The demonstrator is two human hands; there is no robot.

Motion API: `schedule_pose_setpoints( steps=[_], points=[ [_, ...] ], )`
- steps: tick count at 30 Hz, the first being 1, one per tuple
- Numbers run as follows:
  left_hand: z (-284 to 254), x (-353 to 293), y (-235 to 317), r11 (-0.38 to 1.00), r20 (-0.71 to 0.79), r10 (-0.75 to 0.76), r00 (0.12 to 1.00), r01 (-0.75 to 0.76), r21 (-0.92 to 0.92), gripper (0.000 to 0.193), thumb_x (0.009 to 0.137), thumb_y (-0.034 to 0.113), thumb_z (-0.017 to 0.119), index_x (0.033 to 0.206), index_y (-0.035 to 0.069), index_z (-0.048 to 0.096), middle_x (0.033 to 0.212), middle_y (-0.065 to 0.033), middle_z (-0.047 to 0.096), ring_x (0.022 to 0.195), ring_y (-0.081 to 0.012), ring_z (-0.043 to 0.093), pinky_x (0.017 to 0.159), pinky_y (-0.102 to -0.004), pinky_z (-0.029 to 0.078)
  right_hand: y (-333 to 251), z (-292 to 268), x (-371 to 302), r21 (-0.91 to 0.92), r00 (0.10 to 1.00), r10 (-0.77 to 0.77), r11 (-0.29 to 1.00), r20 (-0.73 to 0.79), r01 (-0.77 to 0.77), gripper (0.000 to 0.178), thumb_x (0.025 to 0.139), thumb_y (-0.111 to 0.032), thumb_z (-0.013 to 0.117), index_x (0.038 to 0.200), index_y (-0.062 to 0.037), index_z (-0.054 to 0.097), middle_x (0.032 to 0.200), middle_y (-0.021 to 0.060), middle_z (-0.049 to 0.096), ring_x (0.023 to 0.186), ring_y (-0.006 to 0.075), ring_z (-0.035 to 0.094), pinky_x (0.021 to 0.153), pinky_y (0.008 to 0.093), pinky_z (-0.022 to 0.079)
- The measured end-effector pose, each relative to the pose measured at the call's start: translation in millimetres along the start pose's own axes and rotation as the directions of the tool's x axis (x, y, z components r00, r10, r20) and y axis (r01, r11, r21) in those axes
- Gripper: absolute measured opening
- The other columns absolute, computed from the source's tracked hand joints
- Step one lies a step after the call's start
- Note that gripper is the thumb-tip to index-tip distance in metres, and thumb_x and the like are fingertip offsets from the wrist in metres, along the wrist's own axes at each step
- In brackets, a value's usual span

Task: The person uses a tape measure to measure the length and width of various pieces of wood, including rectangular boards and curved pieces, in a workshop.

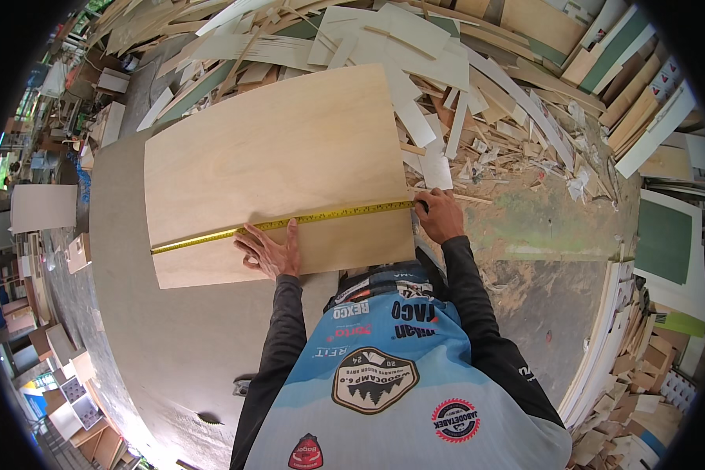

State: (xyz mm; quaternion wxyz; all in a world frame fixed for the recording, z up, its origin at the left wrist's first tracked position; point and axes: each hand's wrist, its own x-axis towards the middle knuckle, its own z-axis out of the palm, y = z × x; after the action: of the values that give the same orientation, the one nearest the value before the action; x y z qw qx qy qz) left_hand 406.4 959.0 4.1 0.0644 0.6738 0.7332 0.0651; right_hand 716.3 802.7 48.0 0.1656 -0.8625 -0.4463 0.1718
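Board (274,149), one: lay flat on the counter (121,188). Tape (329,214), one: spanned it, edge to edge. Left hand (270,251): grip wide, resting on tape and board. Right hand (442,216): grip closed about the tape's right end. Measuring looked under way; marking, I judged, remained.

Bright daylight-ish scene, fairly even; v. bright gaps (2,168) at far L, approx. blown out. Shadows mostly soft, darkest btwn stacked panels (659,129) on R. Tape measure (329,213) catches a glint nr its L end. Mid-pic crisp, incl. board (274,149); L-rim clutter (23,313) small & softer. Strong fisheye: straight edges bow, corners black w/ heavy vignette.
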Motion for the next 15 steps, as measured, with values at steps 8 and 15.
schedule_pose_setpoints(
  steps=[8, 15],
  points=[
    [-5.6, 0.8, 4.1, 1.000, 0.038, -0.005, 0.999, 0.006, -0.011, 0.120, 0.072, 0.086, 0.045, 0.153, 0.007, 0.007, 0.158, -0.0237, -0.001, 0.147, -0.0367, -0.003, 0.110, -0.0573, 0.007, 1.7, 0.6, 1.0, -0.001, 1.000, -0.026, 1.000, -0.009, 0.026, 0.020, 0.084, -0.026, 0.058, 0.096, -0.0145, 0.069, 0.095, 0.0096, 0.064, 0.098, 0.0320, 0.056, 0.083, 0.0448, 0.047],
    [-5.2, -1.0, 2.5, 1.000, 0.005, 0.008, 1.000, -0.008, 0.030, 0.118, 0.073, 0.085, 0.045, 0.153, 0.007, 0.008, 0.158, -0.0244, 0.002, 0.147, -0.0366, 0.001, 0.108, -0.0524, 0.011, 0.9, 2.6, -0.3, -0.009, 0.998, -0.049, 0.999, -0.047, 0.048, 0.018, 0.084, -0.023, 0.058, 0.093, -0.0129, 0.069, 0.093, 0.0099, 0.065, 0.095, 0.0328, 0.056, 0.082, 0.0440, 0.047]
  ],
)
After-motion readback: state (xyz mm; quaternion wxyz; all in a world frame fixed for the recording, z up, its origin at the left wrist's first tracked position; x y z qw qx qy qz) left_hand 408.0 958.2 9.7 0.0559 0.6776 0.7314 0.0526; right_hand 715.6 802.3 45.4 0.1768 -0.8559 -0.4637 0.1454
